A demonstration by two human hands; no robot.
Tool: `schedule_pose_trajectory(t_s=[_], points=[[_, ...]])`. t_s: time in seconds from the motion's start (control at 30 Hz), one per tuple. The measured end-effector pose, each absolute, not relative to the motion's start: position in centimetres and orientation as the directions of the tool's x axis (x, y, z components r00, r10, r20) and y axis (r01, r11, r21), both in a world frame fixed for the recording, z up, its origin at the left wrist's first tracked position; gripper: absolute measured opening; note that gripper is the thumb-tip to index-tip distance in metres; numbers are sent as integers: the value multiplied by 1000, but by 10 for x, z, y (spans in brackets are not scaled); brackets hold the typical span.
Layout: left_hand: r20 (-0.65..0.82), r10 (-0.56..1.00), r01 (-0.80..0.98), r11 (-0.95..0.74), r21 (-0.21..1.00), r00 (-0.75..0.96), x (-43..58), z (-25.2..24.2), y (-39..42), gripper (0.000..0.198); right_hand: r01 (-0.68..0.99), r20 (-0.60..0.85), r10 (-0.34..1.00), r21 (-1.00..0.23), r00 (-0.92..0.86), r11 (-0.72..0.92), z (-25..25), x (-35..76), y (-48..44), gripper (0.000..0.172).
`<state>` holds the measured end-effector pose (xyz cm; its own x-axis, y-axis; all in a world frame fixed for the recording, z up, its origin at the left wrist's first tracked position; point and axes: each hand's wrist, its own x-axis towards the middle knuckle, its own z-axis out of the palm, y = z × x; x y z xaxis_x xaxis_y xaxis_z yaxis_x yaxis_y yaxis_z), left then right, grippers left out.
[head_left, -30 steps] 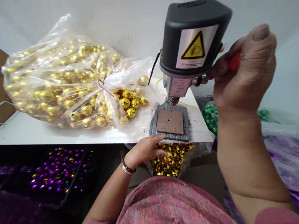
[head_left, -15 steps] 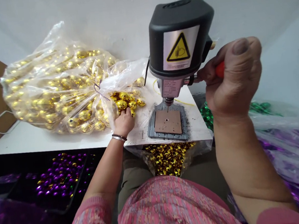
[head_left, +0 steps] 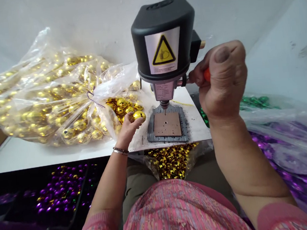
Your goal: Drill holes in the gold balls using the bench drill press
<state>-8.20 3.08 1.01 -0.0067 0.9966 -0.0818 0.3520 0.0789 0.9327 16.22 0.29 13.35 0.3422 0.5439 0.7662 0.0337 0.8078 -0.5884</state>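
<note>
My left hand [head_left: 128, 128] pinches a single gold faceted ball [head_left: 139, 115] just left of the small bench drill's base plate [head_left: 167, 125]. Behind that hand a big clear plastic bag of gold balls [head_left: 52, 102] lies open on the white table [head_left: 38, 153]. The black drill head [head_left: 164, 39], with a yellow warning sticker, stands over a brown square pad with a hole in it. My right hand [head_left: 221, 80] is closed around the drill's red-tipped lever [head_left: 207, 74] at the machine's right side.
A bag of gold balls [head_left: 171, 161] hangs below the table's front edge, above my lap. A dark tray of purple balls [head_left: 60, 189] sits low on the left. Green balls [head_left: 251, 101] and purple balls in plastic [head_left: 292, 142] lie at the right. A white wall stands close behind.
My left hand left the gold bag under the table edge, reached into the open bag on the table and came out holding one gold ball. The right hand stayed on the lever.
</note>
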Motion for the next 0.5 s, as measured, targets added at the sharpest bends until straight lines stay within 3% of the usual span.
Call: schedule_pose_trajectory(t_s=[0.07, 0.13, 0.33, 0.5], points=[[-142, 987, 82, 136, 987, 78, -78, 17, 26, 52, 12, 774, 535, -572, 340, 820, 133, 162, 4, 39], [-163, 972, -14, 168, 986, 168, -72, 20, 22, 48, 35, 777, 531, -574, 338, 818, 133, 161, 4, 39], [-146, 960, 254, 84, 964, 239, -42, 13, 22, 62, 152, 757, 563, -632, 332, 760, 134, 162, 2, 46], [-74, 963, 353, -23, 935, 260, -27, 1, 30, 60, 76, 739, 595, -645, 317, 761, 151, 163, 1, 38]])
